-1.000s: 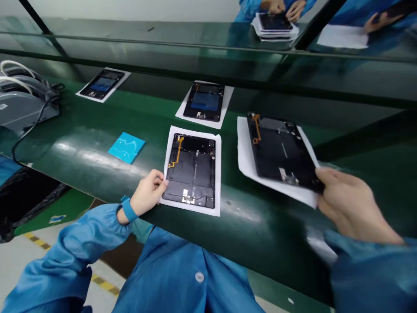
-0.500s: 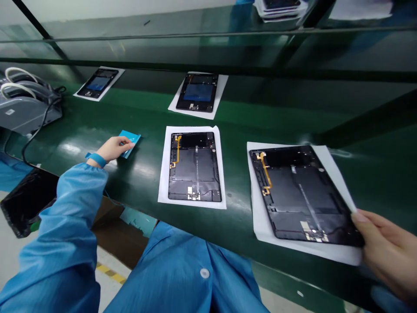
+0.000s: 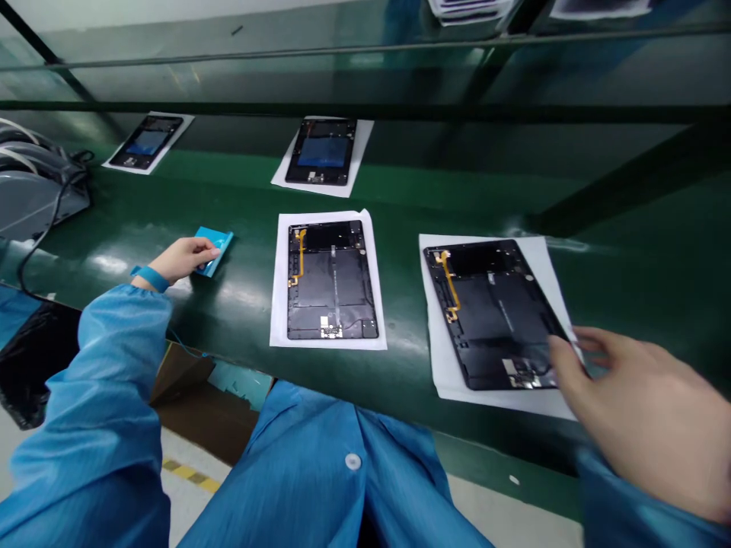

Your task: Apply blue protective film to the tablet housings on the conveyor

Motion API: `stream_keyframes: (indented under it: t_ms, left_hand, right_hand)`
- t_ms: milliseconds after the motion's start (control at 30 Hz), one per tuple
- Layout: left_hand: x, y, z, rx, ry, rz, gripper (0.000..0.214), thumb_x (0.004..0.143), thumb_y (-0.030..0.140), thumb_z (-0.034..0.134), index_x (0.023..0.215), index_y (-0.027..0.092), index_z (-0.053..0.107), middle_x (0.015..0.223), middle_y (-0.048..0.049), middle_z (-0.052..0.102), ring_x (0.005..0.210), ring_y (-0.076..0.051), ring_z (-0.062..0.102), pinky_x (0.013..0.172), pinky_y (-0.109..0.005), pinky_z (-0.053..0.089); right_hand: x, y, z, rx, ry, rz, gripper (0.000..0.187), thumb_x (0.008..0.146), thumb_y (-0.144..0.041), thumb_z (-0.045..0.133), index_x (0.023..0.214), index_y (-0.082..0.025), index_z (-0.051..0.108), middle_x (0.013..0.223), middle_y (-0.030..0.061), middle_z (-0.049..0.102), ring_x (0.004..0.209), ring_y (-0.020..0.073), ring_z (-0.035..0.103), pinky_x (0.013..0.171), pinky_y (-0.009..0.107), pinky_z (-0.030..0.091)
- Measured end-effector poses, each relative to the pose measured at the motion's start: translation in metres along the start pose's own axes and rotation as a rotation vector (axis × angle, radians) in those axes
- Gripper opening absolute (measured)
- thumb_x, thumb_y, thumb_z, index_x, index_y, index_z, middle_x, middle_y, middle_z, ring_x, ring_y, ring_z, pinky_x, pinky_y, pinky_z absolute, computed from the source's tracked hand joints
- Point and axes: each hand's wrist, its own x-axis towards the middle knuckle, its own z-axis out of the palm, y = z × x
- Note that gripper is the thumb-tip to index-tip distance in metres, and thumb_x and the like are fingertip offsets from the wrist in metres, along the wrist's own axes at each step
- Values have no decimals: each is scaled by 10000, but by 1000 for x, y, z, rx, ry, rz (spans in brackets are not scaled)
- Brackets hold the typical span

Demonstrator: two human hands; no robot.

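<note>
My left hand (image 3: 183,259) is closed in a pinch at the right edge of a small blue film packet (image 3: 213,242) lying on the green bench. At the right, an opened tablet housing (image 3: 485,304), black with an orange flex cable, rests on a white paper sheet (image 3: 442,365). My right hand (image 3: 645,403), somewhat blurred, has its thumb over the housing's lower right corner and its fingers at the edge, closed on it; that corner is hidden. Between my hands a second opened tablet housing (image 3: 332,281) lies on its own white sheet (image 3: 279,323).
Two more opened tablets with blue panels, one at the back middle (image 3: 323,152) and one at the back left (image 3: 145,143), lie on paper. Grey machines (image 3: 39,198) with cables stand far left. A shelf (image 3: 274,53) runs above the bench (image 3: 240,205), carrying a paper stack (image 3: 471,11).
My right hand has moved left and up with the right tablet housing and its sheet, which now lie flatter. The view has shifted slightly. My left hand keeps its pinch.
</note>
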Motion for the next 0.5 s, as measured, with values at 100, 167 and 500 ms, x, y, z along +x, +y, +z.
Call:
stream_keyframes:
  t_ms: [100, 167, 500]
  left_hand:
    - [-14, 16, 7, 7, 85, 35, 371, 809, 542, 649, 771, 177, 594, 634, 12, 512, 599, -130, 456, 583, -252, 357]
    - [-32, 36, 20, 5, 189, 86, 313, 855, 500, 589, 830, 188, 593, 636, 18, 513, 595, -134, 458, 580, -250, 353]
    - [-121, 128, 101, -181, -99, 627, 152, 958, 386, 584, 841, 312, 646, 770, -6, 643, 676, -215, 603, 617, -332, 495]
  right_hand:
    - [-18, -68, -29, 479, 12, -135, 349, 991, -467, 451, 1177, -263, 666, 1066, 140, 739, 972, 307, 713, 859, 456, 565]
    - [-29, -118, -39, 818, -97, -290, 253, 987, -437, 527, 1138, -293, 670, 1035, 77, 743, 906, 256, 715, 856, 433, 589]
    - [-35, -243, -53, 1493, -332, -509, 634, 803, -501, 806, 1344, -244, 596, 1157, 49, 703, 862, 163, 691, 888, 351, 619]
